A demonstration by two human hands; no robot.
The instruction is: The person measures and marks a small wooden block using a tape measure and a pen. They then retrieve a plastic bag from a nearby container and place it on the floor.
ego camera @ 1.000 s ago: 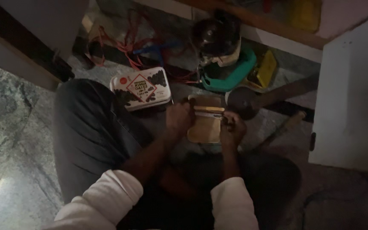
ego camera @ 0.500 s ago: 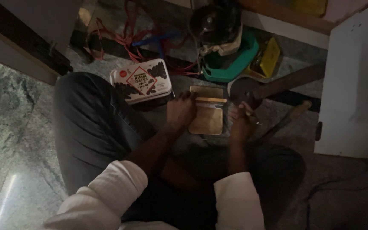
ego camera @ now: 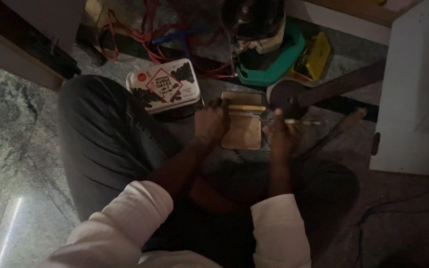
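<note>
I sit cross-legged on a dim floor. A small tan wooden board (ego camera: 243,133) lies flat in front of my knees. My left hand (ego camera: 211,121) presses on the board's left edge, its fingers touching a thin pale stick (ego camera: 248,107) laid across the top of the board. My right hand (ego camera: 282,134) is closed around a slim tool (ego camera: 301,121) whose light tip points right, just off the board's right edge.
A white printed food box (ego camera: 164,85) lies left of the board. Behind are a green-based appliance (ego camera: 269,59), a yellow object (ego camera: 315,55), red cables (ego camera: 145,30) and a round dark disc on a handle (ego camera: 286,97). A white cabinet door (ego camera: 418,94) stands at right.
The view has shifted, so everything sits lower in the picture. My right hand has moved slightly right of the board with the tool. My left hand stays on the board.
</note>
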